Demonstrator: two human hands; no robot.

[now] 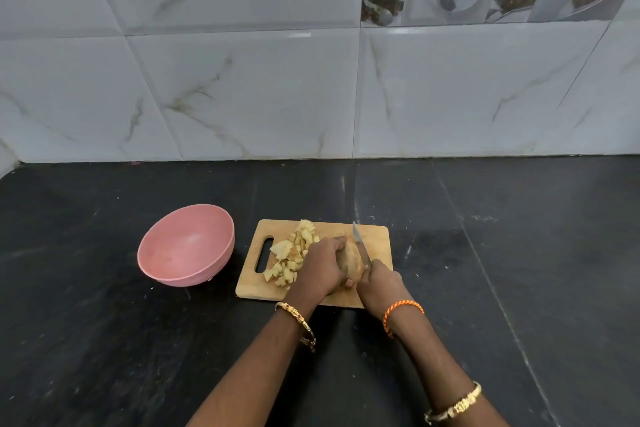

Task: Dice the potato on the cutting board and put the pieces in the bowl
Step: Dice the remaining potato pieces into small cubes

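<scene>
Holding the remaining brown-skinned potato piece (353, 260) down on the rectangular pale wooden cutting board (375, 237), the left hand (320, 265) has its fingers curled over the top and left flank of the potato, gripping it. The right hand (379, 284) is wrapped round the handle of a steel-bladed kitchen knife (358, 241); the handle itself is hidden inside the fist.

The relation that governs the next stroke: the potato lies immediately at 9 o'clock of the blade, touching or just beside it, and at 3 o'clock of the holding hand. Its long axis runs roughly from 12 to 6 o'clock, tilted slightly toward 11, and the blade lies almost parallel to that axis, tip pointing to about 11 o'clock. The right hand sits at 5 o'clock of the potato; both hands are equally close to it.

A heap of pale yellow diced potato pieces (292, 253) lies on the board at 9 o'clock of the left hand, near the board's handle slot. The round pink plastic bowl (187, 246) stands on the black stone worktop (104, 340), just beside the board at its 9 o'clock, and shows no pieces inside.

Judgement: dicing is partly done; no transfer to the bowl has begun.
</scene>
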